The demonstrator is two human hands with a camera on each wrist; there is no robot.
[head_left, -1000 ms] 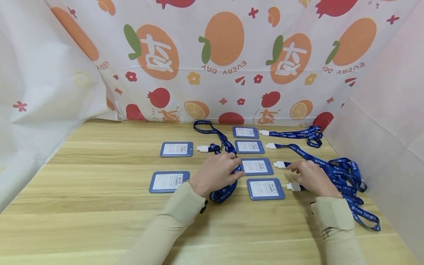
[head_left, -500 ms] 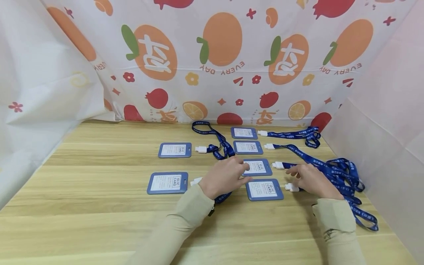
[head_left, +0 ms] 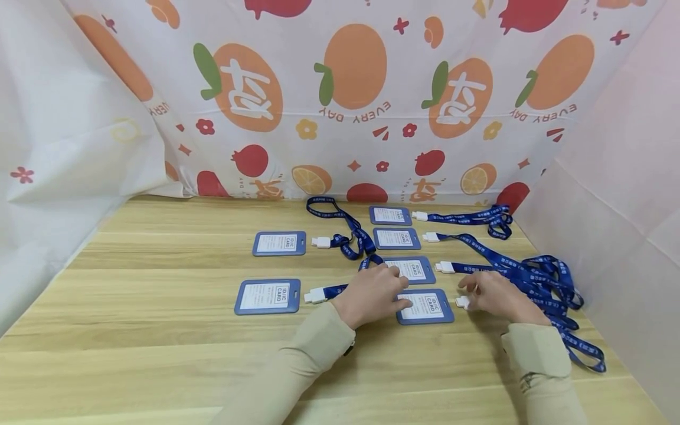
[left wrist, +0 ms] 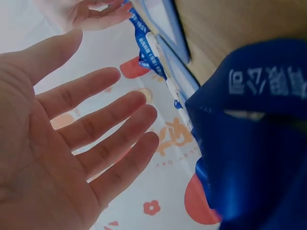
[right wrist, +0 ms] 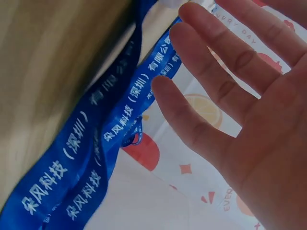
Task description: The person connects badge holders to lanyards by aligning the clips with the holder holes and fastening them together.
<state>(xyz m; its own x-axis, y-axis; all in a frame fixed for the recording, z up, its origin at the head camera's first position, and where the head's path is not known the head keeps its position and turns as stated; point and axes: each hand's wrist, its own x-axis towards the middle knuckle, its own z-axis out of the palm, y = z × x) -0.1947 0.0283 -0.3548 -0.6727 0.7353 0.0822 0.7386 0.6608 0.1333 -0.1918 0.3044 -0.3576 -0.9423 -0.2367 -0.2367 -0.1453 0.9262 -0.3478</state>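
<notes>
My left hand [head_left: 370,296] hovers beside the two nearer right-column badge holders, its fingertips overlapping the front one [head_left: 426,307] in the head view. Spread fingers and a bare palm show in the left wrist view, with a blue lanyard [left wrist: 259,86] alongside. Under this hand lies the front left lanyard, its white clip [head_left: 316,296] facing a blue badge holder [head_left: 267,296]. My right hand [head_left: 502,299] is at the front right lanyard's white clip [head_left: 463,302], fingers loosely bent. In the right wrist view its fingers are extended near blue straps [right wrist: 62,158]; contact is unclear.
Behind lie more blue badge holders [head_left: 279,243] with lanyards [head_left: 467,218] opposite their slots. Overlapping straps [head_left: 552,277] pile up at the right. A fruit-print curtain [head_left: 340,136] closes the back of the wooden table [head_left: 159,354]; white sheets [head_left: 621,236] hang at the sides.
My left hand has moved right and slightly nearer, uncovering the front left lanyard's white clip. My right hand has shifted slightly down, closer to the front right clip.
</notes>
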